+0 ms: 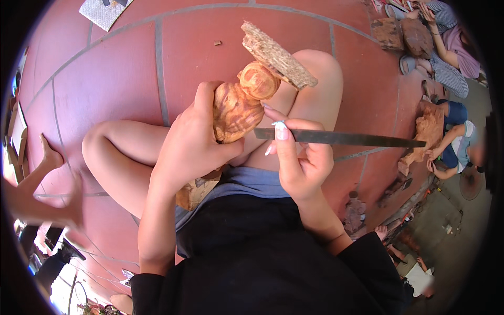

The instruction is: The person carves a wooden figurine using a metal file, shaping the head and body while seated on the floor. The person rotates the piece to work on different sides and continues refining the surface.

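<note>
My left hand [184,139] is wrapped round the lower body of a carved wooden figure [235,113] with a rounded head. A rough, bark-like strip of wood [278,55] juts from beside the head. Between the fingers and thumb of my right hand [304,163] is a long, flat, dark metal file [357,139], pointing to the right. Its left end is close to the figure's lower right side; whether they touch, I cannot tell. Below my left wrist, a carved lump of wood [197,191] lies in my lap, partly hidden by the forearm.
Red floor tiles [205,31] surround my bent legs, with a small wood chip [217,42] on them. To the right, a person handles a large rough wood piece [428,128]. Wood blocks [388,34] lie by another person at upper right. Someone's bare foot [51,156] is at left.
</note>
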{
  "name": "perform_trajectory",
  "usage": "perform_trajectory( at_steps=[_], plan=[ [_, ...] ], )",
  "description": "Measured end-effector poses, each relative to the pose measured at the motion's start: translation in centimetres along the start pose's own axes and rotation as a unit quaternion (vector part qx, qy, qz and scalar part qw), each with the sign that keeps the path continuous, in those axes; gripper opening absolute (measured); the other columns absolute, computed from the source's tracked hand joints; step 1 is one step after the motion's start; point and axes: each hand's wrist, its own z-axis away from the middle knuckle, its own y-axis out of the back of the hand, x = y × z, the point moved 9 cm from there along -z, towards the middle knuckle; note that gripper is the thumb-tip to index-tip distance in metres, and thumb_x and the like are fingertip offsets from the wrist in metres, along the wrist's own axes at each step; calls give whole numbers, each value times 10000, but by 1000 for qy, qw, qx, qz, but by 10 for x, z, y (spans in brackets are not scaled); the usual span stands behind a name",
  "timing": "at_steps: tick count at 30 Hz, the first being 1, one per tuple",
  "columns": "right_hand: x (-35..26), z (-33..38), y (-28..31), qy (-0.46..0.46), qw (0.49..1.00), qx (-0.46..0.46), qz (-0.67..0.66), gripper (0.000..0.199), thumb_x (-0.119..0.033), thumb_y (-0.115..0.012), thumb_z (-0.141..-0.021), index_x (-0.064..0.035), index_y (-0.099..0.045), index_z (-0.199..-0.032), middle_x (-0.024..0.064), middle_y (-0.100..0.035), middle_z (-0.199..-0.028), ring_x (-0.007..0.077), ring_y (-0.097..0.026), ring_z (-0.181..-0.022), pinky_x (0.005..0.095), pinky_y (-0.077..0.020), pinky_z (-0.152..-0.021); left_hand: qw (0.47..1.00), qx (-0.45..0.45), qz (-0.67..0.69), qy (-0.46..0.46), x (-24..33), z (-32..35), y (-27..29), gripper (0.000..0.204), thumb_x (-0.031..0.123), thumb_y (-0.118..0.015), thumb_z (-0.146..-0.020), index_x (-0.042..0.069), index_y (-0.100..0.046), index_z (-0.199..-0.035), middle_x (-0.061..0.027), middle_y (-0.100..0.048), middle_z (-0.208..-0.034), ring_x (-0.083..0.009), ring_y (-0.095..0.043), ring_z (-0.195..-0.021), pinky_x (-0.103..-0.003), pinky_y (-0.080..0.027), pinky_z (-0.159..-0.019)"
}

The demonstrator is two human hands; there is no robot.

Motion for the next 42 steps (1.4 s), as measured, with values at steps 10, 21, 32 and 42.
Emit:
perform_trajectory(
  at_steps=[10, 21, 32, 42],
  plan=[
    [11, 4, 10, 46, 996, 14, 74, 87, 43, -622, -877, 56, -576, -949, 165, -685, -925, 84, -590, -583, 224, -480, -528, 995, 10, -96, 12, 5, 1, -15, 710, 114, -746, -651, 24, -380, -1252, -242, -630, -990, -415, -624, -949, -432, -500, -768],
    [43, 8, 32, 15, 998, -8, 60, 69, 3, -544, -942, 47, -561, -993, 101, -640, -838, 65, -572, -642, 207, -491, -591, 988, -53, -136, 47, 1, -15, -47, 703, 135, -730, -658, 28, -376, -1257, -260, -630, -985, -440, -612, -938, -463, -495, -764],
    [55, 9, 35, 2, 999, 38, 6, 80, -6, -553, -941, 50, -560, -997, 97, -634, -820, 78, -580, -637, 214, -495, -585, 988, -40, -146, 34, 0, -15, -43, 695, 150, -722, -674, 25, -366, -1258, -263, -618, -994, -444, -607, -944, -467, -488, -775],
    [58, 7, 33, -19, 999, 32, -16, 93, -1, -559, -934, 63, -569, -1000, 112, -640, -842, 93, -595, -649, 229, -512, -610, 987, -59, -143, 35, -6, -17, -42, 657, 139, -706, -676, 12, -372, -1226, -270, -615, -929, -455, -598, -921, -470, -472, -754]
  ],
)
